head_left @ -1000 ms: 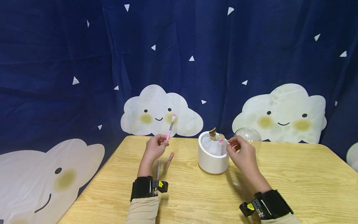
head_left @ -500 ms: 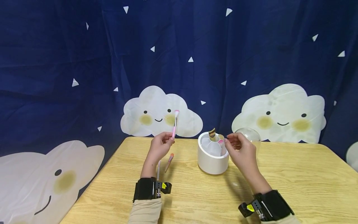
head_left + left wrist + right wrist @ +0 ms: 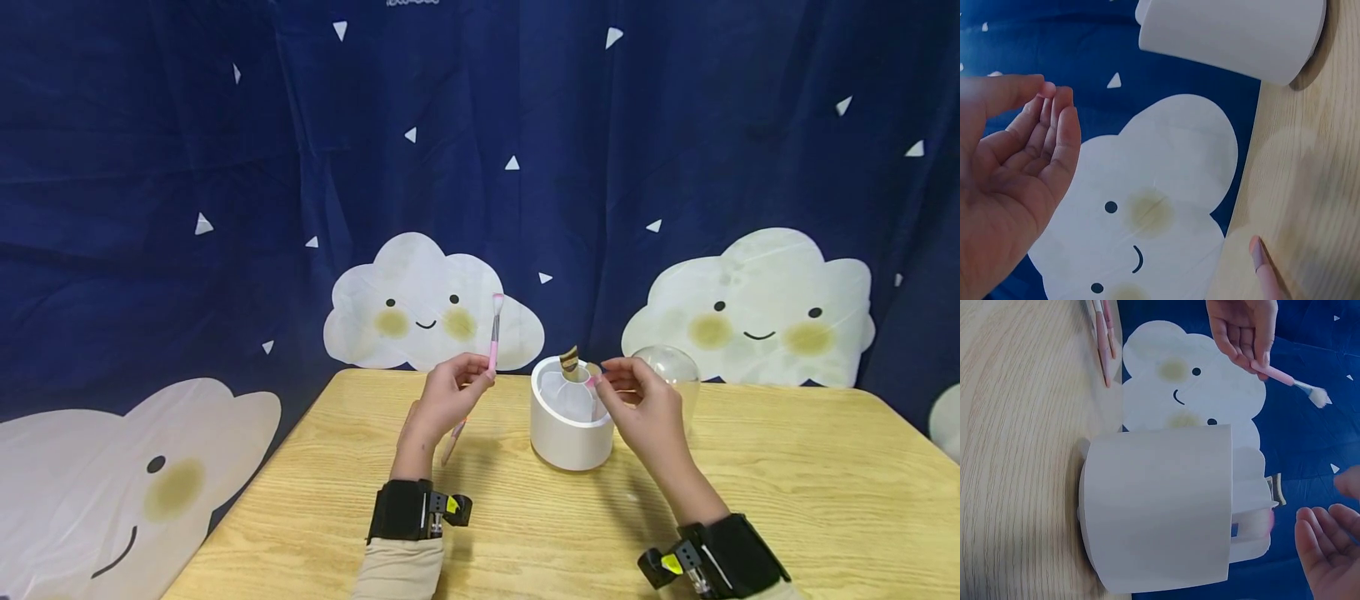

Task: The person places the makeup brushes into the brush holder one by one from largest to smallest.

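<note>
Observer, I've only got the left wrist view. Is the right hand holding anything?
Observer: In the right wrist view, the right hand has a gap between thumb and fingers, with nothing I can see held.
Operator: The white container is cut off for me. What's at its top?
Observer: In the head view, a striped brown piece sticks up from its middle.
Operator: Anything behind that right hand?
Observer: A clear dome, partly hidden by the hand.

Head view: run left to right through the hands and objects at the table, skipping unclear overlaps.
Left hand, slim pink-handled brush, white cylindrical holder, right hand, clear see-through dome.
</note>
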`<state>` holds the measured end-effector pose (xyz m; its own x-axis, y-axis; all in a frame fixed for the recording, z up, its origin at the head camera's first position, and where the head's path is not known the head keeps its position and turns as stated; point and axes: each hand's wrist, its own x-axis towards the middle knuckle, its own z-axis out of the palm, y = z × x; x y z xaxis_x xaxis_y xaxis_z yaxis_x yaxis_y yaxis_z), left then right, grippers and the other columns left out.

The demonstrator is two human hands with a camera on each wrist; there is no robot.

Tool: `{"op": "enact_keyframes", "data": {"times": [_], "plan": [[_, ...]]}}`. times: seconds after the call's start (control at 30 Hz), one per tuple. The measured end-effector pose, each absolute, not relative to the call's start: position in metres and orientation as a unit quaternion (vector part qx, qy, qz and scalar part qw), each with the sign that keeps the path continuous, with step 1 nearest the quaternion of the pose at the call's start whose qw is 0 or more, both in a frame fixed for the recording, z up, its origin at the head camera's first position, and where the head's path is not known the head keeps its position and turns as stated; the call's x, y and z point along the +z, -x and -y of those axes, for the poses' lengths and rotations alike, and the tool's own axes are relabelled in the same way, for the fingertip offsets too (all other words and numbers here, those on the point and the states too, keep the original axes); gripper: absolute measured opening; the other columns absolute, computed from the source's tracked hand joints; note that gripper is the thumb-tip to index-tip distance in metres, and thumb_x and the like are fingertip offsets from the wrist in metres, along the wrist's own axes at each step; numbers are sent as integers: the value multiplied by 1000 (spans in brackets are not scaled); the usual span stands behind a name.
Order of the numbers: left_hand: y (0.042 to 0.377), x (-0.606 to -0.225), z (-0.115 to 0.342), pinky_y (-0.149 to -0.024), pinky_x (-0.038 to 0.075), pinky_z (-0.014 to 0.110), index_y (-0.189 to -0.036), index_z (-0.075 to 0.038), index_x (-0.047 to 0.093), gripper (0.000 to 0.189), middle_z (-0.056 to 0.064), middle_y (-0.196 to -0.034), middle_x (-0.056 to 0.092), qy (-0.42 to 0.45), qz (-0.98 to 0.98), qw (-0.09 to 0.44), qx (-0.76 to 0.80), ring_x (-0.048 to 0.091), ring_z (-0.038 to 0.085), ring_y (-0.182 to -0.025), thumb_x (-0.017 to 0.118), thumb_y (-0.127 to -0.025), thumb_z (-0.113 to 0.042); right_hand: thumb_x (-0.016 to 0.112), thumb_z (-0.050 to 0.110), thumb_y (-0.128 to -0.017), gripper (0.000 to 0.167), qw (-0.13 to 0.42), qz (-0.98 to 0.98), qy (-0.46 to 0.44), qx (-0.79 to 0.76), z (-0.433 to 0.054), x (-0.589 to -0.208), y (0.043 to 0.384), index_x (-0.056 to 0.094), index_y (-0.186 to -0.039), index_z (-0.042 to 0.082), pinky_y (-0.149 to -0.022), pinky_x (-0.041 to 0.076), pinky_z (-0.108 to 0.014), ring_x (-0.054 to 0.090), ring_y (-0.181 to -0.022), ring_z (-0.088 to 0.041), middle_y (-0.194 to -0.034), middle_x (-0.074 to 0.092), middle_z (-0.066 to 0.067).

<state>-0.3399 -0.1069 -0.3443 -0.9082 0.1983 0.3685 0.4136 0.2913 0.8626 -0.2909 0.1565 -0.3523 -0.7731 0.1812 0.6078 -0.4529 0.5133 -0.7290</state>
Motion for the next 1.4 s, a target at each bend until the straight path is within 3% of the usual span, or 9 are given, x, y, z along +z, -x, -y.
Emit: {"op": "enact_keyframes", "data": {"times": [0.5,0.8,1.07,1.4], "plan": [[338,-346,80,-86,56,31,-111,-4,71,17,7,-101,72,267,804,76,-526,67,17,-92,69,-98,-15,74,13,-93,24,318,793,-120,505,-150,-352,290,69,-111,-2,-75,51,-9,66,-87,-5,-99,73,-13],[333,-349,63,-83,56,25,-109,-4,71,17,6,-101,72,294,806,48,-512,67,12,-91,70,-97,-15,76,13,-92,26,309,796,-131,504,-148,-352,288,69,-113,-1,-76,52,-9,68,-90,-17,-101,73,-13],[330,-353,50,-80,56,23,-108,-1,71,17,9,-99,72,323,797,35,-509,67,12,-88,71,-96,-13,76,9,-92,24,308,779,-163,522,-146,-351,288,69,-112,0,-76,54,-12,67,-88,-6,-101,74,-12],[325,-352,38,-78,56,20,-111,-3,72,17,7,-99,73,342,799,21,-494,67,8,-88,69,-96,-11,73,6,-93,22,295,765,-175,546,-145,-351,288,68,-112,-4,-73,54,-13,66,-86,-3,-101,72,-16]]}}
